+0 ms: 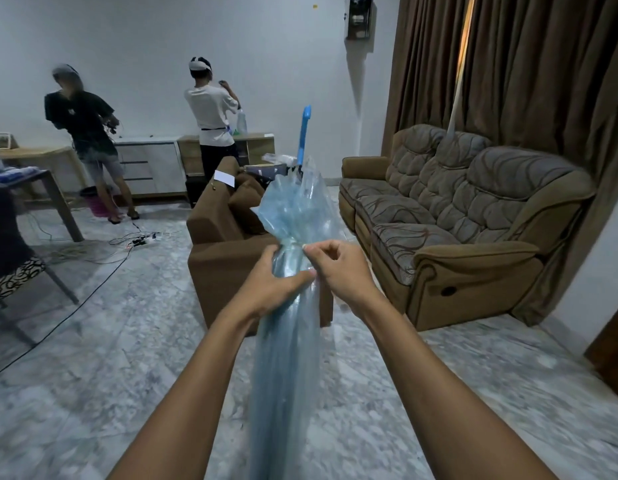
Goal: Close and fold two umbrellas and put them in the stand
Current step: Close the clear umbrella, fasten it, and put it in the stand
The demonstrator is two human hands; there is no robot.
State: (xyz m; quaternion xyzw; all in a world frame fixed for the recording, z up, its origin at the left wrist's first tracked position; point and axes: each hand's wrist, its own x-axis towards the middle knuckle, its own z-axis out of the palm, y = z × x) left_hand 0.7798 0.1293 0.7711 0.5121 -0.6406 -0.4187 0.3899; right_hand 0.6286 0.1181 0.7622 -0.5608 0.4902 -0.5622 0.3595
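Before the armchair, left hand grips the umbrella mid-canopy, right hand pinches its seemingly light, slippery plastic

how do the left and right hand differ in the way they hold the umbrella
The left hand wraps round the gathered umbrella, thumb across its front; the right hand only pinches a small bit at its side with its fingertips. The left hand sits a little lower than the right hand's pinch. Both meet at the umbrella's narrowed waist.
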